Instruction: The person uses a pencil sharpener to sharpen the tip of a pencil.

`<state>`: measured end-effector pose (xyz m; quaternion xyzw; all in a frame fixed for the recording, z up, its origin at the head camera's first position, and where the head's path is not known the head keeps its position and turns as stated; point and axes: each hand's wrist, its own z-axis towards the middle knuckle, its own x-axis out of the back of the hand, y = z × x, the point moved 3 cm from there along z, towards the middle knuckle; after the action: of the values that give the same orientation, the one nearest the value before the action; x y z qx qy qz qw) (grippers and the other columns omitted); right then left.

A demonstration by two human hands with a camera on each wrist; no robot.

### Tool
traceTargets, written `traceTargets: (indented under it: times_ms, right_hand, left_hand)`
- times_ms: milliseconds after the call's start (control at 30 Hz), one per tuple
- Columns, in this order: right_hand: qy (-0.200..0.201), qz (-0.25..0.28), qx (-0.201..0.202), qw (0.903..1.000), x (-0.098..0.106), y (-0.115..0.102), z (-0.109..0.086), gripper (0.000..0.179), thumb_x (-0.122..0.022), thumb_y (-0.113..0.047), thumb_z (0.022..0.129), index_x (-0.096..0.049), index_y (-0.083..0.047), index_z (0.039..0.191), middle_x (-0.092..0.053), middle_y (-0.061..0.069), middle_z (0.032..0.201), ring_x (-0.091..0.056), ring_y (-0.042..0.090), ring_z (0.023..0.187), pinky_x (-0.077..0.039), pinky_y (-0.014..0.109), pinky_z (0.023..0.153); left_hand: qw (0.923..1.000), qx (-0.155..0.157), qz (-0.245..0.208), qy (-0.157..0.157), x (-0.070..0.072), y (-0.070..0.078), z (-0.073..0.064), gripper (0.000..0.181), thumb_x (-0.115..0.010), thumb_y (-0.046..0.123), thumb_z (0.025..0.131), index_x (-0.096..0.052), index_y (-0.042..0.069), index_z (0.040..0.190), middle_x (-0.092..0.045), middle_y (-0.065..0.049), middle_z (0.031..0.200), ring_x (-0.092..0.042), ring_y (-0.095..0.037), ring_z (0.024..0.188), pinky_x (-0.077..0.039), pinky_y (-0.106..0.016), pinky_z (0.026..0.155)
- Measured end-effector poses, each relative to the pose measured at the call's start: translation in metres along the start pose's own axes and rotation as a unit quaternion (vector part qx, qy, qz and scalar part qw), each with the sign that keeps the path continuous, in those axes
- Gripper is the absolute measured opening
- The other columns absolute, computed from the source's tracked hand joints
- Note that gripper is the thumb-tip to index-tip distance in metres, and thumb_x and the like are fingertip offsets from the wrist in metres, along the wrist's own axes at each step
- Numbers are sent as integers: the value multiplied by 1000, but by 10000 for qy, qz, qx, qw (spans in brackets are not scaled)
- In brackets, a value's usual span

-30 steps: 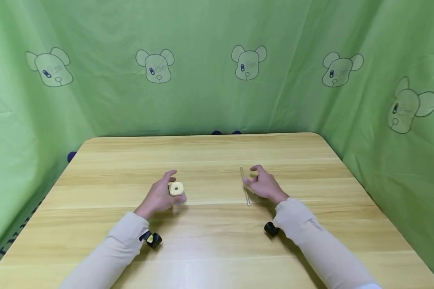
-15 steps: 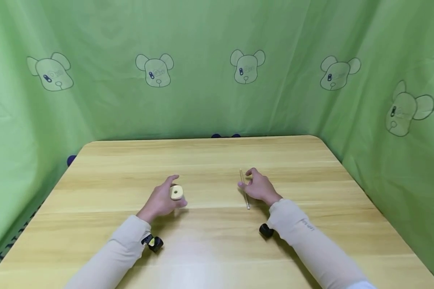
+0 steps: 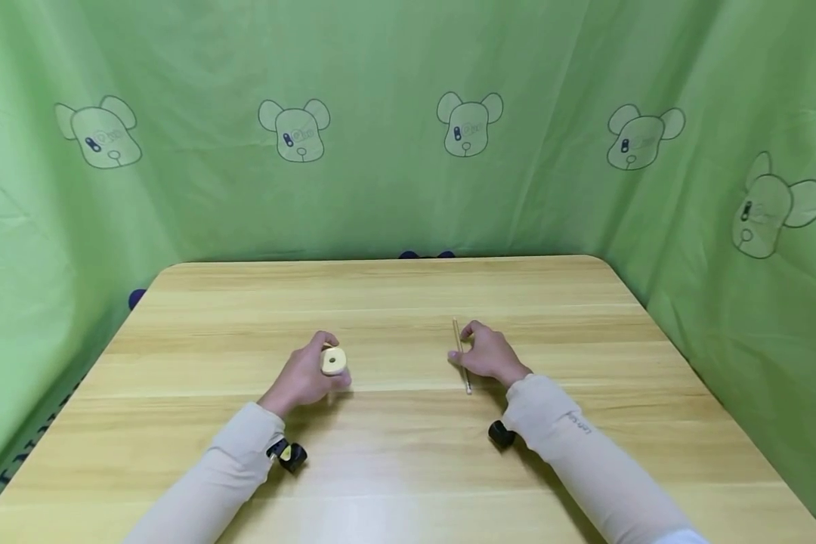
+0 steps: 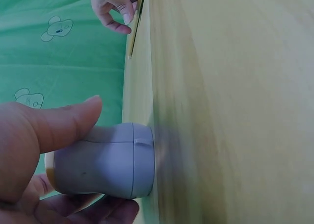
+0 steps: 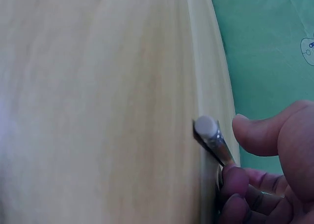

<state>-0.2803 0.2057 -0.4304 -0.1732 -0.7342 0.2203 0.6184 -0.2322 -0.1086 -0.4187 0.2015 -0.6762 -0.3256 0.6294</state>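
A pencil sharpener (image 3: 333,361), with a cream top that has a hole and a grey body (image 4: 105,160), stands upright on the table left of centre. My left hand (image 3: 302,379) grips it from the left, thumb on one side and fingers curled round the other. To the right lies a wooden pencil (image 3: 467,381), its white eraser end (image 5: 206,127) towards me. Over it, my right hand (image 3: 491,357) has its fingertips at the pencil's right side. The thumb (image 5: 262,135) is held apart from the pencil on the other side; part of the shaft is hidden by the fingers.
The wooden table (image 3: 394,302) has rounded far corners. A green curtain (image 3: 381,189) with printed bear heads hangs behind it and along both sides. Small black cameras (image 3: 292,457) sit at both wrists.
My left index finger has curled in towards the sharpener. The right hand has shifted slightly left over the pencil, its index finger coming down closer to it. The pencil stays on the table.
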Motion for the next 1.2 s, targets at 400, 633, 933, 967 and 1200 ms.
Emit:
traceTargets:
  times_ms: [400, 633, 933, 967, 1200]
  right_hand:
    - [-39, -34, 17, 10000, -1, -3, -1, 47, -76, -24, 84, -55, 0, 119, -54, 8, 78, -48, 21, 65, -39, 32, 58]
    - [58, -178, 92, 9998, -2, -4, -1, 44, -75, -20, 84, -55, 0, 117, -56, 8, 77, -48, 20, 62, -39, 31, 57]
    - [18, -362, 185, 9992, -2, -4, 1, 37, -70, -17, 86, -56, 3, 114, -57, 9, 74, -47, 19, 56, -39, 30, 54]
    - [4, -398, 185, 9990, -1, -4, 1, 36, -69, -17, 86, -56, 3, 113, -58, 9, 75, -48, 19, 57, -40, 30, 54]
    - [-183, -549, 114, 9983, 3, -11, 1, 27, -63, -12, 86, -59, 3, 108, -62, 15, 95, -54, 25, 73, -47, 35, 67]
  left_hand:
    - [9997, -217, 104, 49, -1, 1, -3, 53, -85, 10, 73, -48, 13, 112, -61, -8, 89, -57, -23, 80, -47, -37, 71]
    - [9996, -281, 103, -18, -1, 3, -2, 53, -84, 9, 74, -48, 13, 111, -60, -6, 86, -56, -21, 75, -47, -33, 64]
    - [9996, -220, 186, -84, -4, 3, 0, 53, -83, 8, 75, -47, 11, 113, -59, -6, 86, -56, -20, 76, -48, -32, 66]
    - [9994, -239, 220, -87, -4, 4, 0, 53, -83, 8, 75, -47, 10, 114, -58, -6, 85, -56, -20, 76, -48, -32, 67]
    - [9992, -249, 310, -98, -2, 4, 0, 54, -84, 9, 75, -46, 11, 114, -59, -6, 85, -56, -20, 76, -48, -33, 68]
